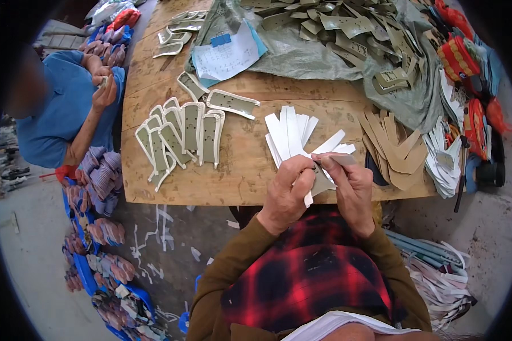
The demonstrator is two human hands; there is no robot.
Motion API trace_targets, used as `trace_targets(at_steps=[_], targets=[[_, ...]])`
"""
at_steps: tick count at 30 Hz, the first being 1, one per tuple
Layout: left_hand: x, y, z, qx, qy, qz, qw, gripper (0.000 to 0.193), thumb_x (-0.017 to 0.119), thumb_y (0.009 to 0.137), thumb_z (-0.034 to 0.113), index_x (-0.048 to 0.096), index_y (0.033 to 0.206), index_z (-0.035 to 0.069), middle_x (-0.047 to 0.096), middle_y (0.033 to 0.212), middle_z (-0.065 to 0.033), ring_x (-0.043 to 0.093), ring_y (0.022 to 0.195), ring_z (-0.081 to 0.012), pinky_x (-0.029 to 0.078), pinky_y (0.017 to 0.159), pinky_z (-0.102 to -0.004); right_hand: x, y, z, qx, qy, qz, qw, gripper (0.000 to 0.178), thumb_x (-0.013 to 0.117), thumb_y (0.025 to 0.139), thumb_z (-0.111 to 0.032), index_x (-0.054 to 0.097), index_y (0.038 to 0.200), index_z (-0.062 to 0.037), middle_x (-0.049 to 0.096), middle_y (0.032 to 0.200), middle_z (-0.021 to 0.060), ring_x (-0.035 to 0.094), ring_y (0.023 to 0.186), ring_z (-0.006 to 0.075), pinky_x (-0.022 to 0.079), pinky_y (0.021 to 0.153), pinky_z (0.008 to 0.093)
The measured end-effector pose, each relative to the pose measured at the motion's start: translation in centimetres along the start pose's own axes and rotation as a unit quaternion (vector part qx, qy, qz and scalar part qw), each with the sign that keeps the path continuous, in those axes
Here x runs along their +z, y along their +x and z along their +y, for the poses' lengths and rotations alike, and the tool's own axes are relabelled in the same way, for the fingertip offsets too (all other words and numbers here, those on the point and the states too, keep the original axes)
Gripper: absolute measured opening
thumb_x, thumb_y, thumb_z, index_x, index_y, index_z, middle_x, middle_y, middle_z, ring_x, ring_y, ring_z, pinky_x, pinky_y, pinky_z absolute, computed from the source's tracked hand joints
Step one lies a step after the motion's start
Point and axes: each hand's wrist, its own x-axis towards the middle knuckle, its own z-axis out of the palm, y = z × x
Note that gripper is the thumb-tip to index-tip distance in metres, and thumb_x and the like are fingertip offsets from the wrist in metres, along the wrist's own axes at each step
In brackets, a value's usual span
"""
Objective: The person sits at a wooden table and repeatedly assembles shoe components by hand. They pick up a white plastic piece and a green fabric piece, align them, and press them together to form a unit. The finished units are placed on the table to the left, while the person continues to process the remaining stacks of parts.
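Near the table's front edge, my two hands meet on a grey-green curved piece with small holes (322,182). My left hand (290,187) is closed round its left side, fingers bent, and a narrow white end pokes out below the thumb. My right hand (352,190) pinches the right side between thumb and fingers; a smooth grey flap of it stands above them. Just beyond my hands lies a fan of white strips (293,128). To the left, several grey-green pieces with white edging (190,128) overlap on the wooden table (244,184).
A heap of bare olive pieces (347,25) covers a green plastic sheet (307,62) at the back. Beside it is a clipped paper (219,59). Brown curved cut-outs (404,159) lie at right. A co-worker in a blue shirt (62,113) works at left, near bundled pieces (105,233).
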Motion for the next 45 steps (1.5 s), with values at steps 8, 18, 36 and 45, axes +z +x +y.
trace_targets(at_steps=[8,18,36,45], targets=[[1.4,0.8,0.4,-0.014,0.048,0.015,0.999,0.032,0.064,0.072,-0.005,0.051,0.101,0.002,0.058,0.116,-0.0174,0.061,0.102,-0.0343,0.054,0.081,-0.0400,-0.5,-0.6,-0.7,0.060,0.127,0.021,0.990,0.023,0.055,0.100,-0.013,0.068,0.104,0.0057,0.071,0.095,0.0068,0.064,0.088,0.0100,0.050,0.077,0.0241],[0.9,0.6,-1.0,-0.022,0.098,-0.076,0.992,0.022,0.062,0.080,-0.003,0.052,0.099,0.003,0.065,0.108,-0.0172,0.066,0.092,-0.0320,0.053,0.074,-0.0392,-3.3,-1.1,-3.2,0.123,0.231,0.035,0.965,0.037,0.044,0.104,-0.025,0.060,0.120,0.0054,0.069,0.108,0.0137,0.067,0.094,0.0161,0.052,0.086,0.0289],[1.1,0.4,2.1,-0.081,0.109,-0.092,0.987,0.022,0.062,0.085,0.003,0.059,0.107,0.004,0.066,0.092,-0.0115,0.066,0.076,-0.0298,0.050,0.059,-0.0369,-3.6,-0.6,2.3,0.109,0.242,-0.049,0.963,0.021,0.053,0.099,-0.011,0.065,0.104,0.0053,0.068,0.092,0.0059,0.063,0.088,0.0109,0.050,0.081,0.0252],[2.3,0.5,1.6,-0.137,0.117,-0.101,0.978,0.021,0.063,0.087,0.012,0.054,0.103,0.003,0.060,0.083,-0.0116,0.063,0.074,-0.0309,0.050,0.060,-0.0392,-1.6,-1.5,-0.8,0.057,0.216,0.094,0.970,0.029,0.048,0.103,-0.017,0.063,0.110,0.0069,0.069,0.099,0.0111,0.066,0.089,0.0129,0.053,0.084,0.0273]])
